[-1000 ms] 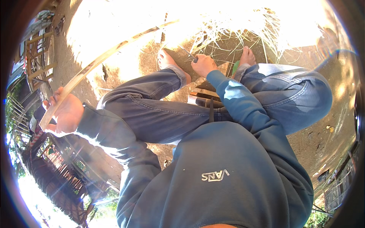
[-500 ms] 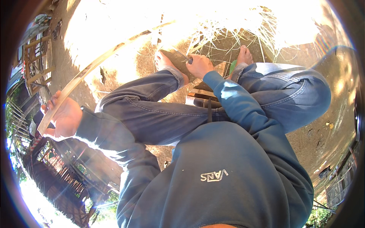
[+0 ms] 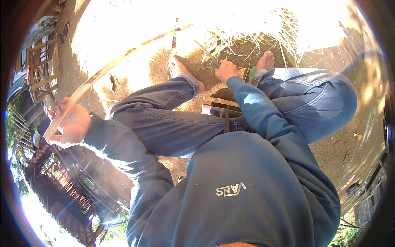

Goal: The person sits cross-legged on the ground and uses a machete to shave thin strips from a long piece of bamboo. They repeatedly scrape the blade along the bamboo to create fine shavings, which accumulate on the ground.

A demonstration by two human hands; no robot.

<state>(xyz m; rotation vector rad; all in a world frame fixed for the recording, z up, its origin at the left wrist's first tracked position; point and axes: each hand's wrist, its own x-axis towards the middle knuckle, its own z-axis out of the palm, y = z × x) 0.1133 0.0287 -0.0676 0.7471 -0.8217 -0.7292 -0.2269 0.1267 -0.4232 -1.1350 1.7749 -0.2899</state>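
Observation:
My left hand (image 3: 74, 123), far out to the left, is closed around the near end of a long, flat strip of bamboo or wood (image 3: 98, 77). The strip runs away up and to the right, and its far end fades into bright glare. Between my feet, my right hand (image 3: 227, 71) is closed on the dark handle of a knife (image 3: 207, 52). Its thin blade points away and to the left, apart from the strip. Most of the handle is hidden inside my fist.
Pale, thin shavings (image 3: 284, 35) lie heaped on the ground beyond my feet. My bare left foot (image 3: 183, 71) and right foot (image 3: 266, 61) flank the knife. A wooden seat (image 3: 220, 102) shows between my legs. A bamboo frame (image 3: 43, 70) stands at far left.
My right hand has moved slightly right and toward me, and the knife blade now points more steeply away. My left hand and the strip have shifted only a little.

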